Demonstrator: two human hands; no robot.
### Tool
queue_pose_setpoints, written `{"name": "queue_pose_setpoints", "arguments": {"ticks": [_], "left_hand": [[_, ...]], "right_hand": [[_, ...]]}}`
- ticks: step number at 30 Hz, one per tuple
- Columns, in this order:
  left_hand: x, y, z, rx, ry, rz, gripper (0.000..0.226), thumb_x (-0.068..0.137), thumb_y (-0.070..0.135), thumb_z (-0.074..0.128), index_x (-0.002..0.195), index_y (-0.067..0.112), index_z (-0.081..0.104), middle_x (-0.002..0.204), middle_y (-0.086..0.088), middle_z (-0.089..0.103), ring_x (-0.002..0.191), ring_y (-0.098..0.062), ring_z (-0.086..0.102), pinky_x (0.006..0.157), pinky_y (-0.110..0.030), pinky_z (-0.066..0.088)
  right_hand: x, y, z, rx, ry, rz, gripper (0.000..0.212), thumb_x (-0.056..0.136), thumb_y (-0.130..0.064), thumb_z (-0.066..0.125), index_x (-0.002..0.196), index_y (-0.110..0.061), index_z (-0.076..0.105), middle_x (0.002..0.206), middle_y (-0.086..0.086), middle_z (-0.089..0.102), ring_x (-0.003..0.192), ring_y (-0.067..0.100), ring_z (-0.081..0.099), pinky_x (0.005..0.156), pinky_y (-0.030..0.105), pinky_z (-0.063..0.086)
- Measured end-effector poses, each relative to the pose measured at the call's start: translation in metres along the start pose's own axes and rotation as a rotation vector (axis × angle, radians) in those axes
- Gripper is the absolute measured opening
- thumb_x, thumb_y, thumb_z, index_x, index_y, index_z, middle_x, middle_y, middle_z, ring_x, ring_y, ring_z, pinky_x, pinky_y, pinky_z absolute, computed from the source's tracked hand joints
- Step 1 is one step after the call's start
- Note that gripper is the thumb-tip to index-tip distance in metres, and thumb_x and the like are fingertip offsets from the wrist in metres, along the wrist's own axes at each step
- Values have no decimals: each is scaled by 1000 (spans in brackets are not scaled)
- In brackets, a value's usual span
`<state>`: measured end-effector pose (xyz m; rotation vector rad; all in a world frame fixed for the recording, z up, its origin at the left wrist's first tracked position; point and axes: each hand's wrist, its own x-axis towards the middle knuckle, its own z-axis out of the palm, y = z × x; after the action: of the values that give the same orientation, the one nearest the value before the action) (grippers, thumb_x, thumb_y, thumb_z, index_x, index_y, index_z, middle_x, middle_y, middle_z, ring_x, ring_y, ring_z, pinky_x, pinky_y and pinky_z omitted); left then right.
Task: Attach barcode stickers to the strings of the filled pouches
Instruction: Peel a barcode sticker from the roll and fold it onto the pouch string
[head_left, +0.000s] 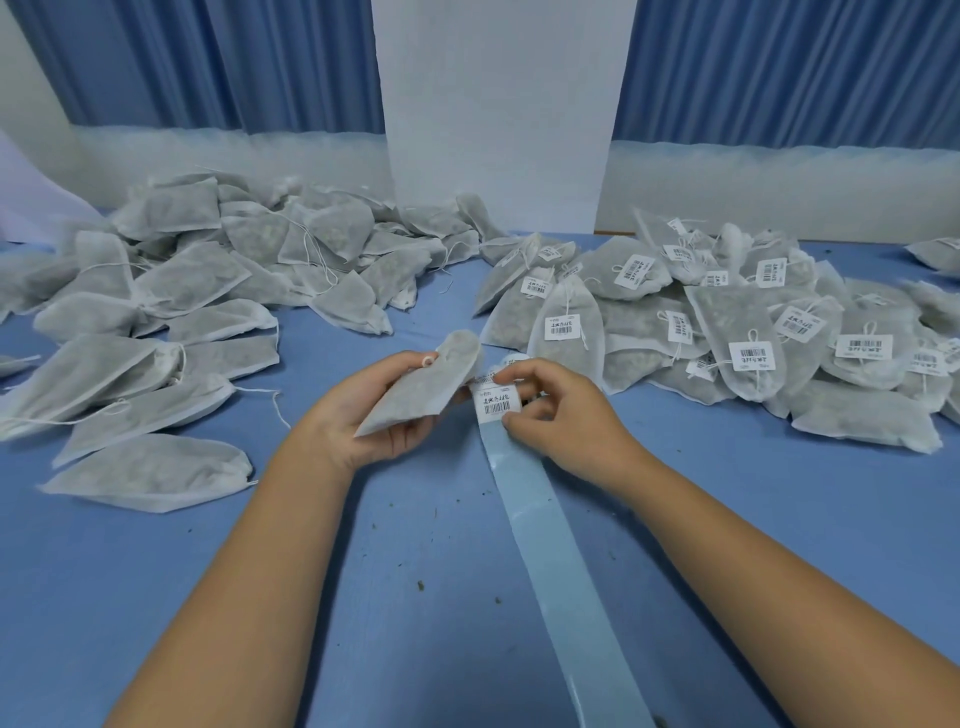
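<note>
Left hand (340, 415) gripping pouch (423, 384), right hand (566, 415) pinching barcode sticker (497, 401), blue table (405, 597), blue curtains (779, 67) behind

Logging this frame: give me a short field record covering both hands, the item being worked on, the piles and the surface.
left hand: holds one filled pouch above the table
right hand: pinches a barcode sticker at the far end of the backing strip
backing strip: lies on the blue table, running toward the camera
left pile: pouches without stickers
right pile: pouches carrying stickers
held pouch status: no sticker visible on it yet
</note>
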<state>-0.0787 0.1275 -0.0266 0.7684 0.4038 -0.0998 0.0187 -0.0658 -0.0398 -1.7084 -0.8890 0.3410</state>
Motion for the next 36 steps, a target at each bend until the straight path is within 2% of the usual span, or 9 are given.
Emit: {"name": "queue_pose_setpoints", "arguments": {"ticks": [5, 9, 11, 16, 20, 24, 27, 33, 36], "left_hand": [[1, -2, 3, 22, 8, -8, 42, 77, 17, 66, 117, 4, 63, 108, -15, 71, 65, -17, 72, 43, -21, 54], [3, -4, 3, 66, 21, -7, 52, 72, 18, 69, 122, 6, 62, 124, -14, 63, 62, -15, 71, 43, -21, 53], [4, -4, 3, 58, 17, -15, 50, 73, 18, 69, 121, 6, 62, 126, -13, 60, 61, -15, 70, 43, -21, 54], [7, -4, 2, 71, 24, -26, 69, 75, 20, 68, 141, 7, 51, 123, -10, 59, 58, -12, 67, 44, -20, 53], [7, -5, 3, 67, 30, -24, 62, 75, 19, 68, 134, 6, 55, 116, -12, 65, 59, -12, 68, 44, -21, 54], [4, -5, 5, 60, 37, -24, 63, 73, 18, 70, 133, 6, 56, 119, -11, 62, 60, -13, 69, 44, -21, 54], [2, -5, 6, 65, 48, -5, 52, 71, 18, 70, 121, 7, 60, 124, -10, 61, 62, -14, 69, 44, -21, 54], [-1, -5, 9, 96, 80, -4, 38, 69, 19, 73, 105, 7, 64, 91, -7, 69, 64, -13, 68, 44, -20, 53], [-1, -5, 9, 99, 89, -2, 39, 69, 19, 73, 106, 7, 64, 89, -6, 70, 64, -13, 70, 45, -21, 54]], "right_hand": [[0, -1, 1, -40, 86, -49, 16, 85, -12, 73, 93, -25, 69, 75, -1, 56, 61, 8, 48, 67, 9, 43], [0, 1, 2, -77, 109, -96, 22, 82, -3, 75, 93, -22, 69, 72, -18, 58, 62, 0, 50, 68, 6, 41], [0, 2, 2, -81, 107, -114, 23, 81, -3, 76, 95, -20, 69, 76, -11, 58, 62, 0, 50, 68, 5, 41], [2, 6, 2, -112, 169, -147, 24, 78, -9, 81, 92, -24, 68, 75, -9, 59, 60, 1, 50, 65, 7, 42], [2, 8, 0, -218, 210, -243, 23, 77, -12, 82, 90, -26, 69, 80, -9, 61, 66, 4, 56, 66, 8, 43], [0, 6, 1, -289, 220, -325, 16, 79, -11, 80, 92, -16, 72, 80, -13, 59, 74, 10, 58, 69, 13, 47], [-1, 4, 1, -343, 228, -364, 11, 81, -11, 77, 91, -16, 74, 87, -9, 59, 79, 11, 59, 72, 25, 51], [-4, -4, 1, -221, 174, -343, 12, 77, 2, 74, 79, -9, 72, 90, 4, 55, 79, 15, 55, 73, 21, 47], [-7, -9, 1, -122, 143, -332, 15, 76, 6, 70, 75, -9, 68, 90, 5, 54, 80, 14, 56, 77, 26, 49]]}}
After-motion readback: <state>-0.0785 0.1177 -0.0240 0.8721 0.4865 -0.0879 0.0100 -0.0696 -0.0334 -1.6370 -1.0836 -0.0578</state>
